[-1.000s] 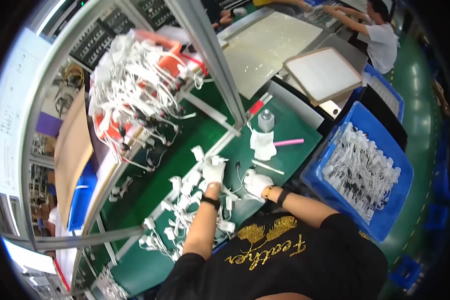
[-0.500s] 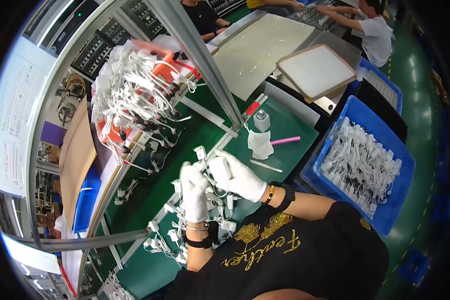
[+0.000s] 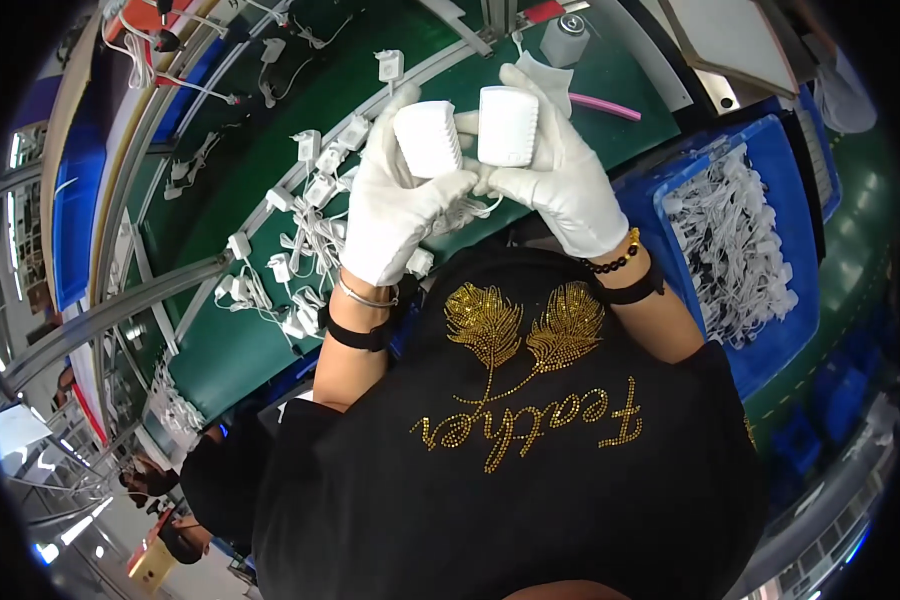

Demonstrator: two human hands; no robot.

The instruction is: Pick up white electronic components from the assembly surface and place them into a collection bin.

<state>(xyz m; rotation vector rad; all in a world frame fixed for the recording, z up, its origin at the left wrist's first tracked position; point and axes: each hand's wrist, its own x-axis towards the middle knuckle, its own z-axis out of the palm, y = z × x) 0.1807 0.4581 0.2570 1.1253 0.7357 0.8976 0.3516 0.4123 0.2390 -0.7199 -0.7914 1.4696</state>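
Observation:
Both my hands wear white gloves and are raised side by side above the green bench. In my left hand (image 3: 383, 208) is a white plug-in power adapter (image 3: 428, 140) with ribbed edges, its smooth face up. My right hand (image 3: 573, 190) grips a second white adapter (image 3: 508, 127) in the same way. The fingertips of both hands nearly meet between the two adapters. A white cable (image 3: 467, 212) hangs below the hands, partly hidden by them. Several more adapters with cords (image 3: 315, 225) lie on the bench beside my left hand.
A blue bin (image 3: 805, 290) full of corded white adapters stands to the right. Beyond my right hand are a metal-topped bottle (image 3: 566, 42), a white cloth (image 3: 547, 82) and a pink stick (image 3: 607, 106). A metal frame rail (image 3: 120, 298) crosses at left, near a shelf.
The view has tilted down toward my body. My hands now hold two adapters next to each other with their faces up; before, the right held one and the left's fingers were blurred.

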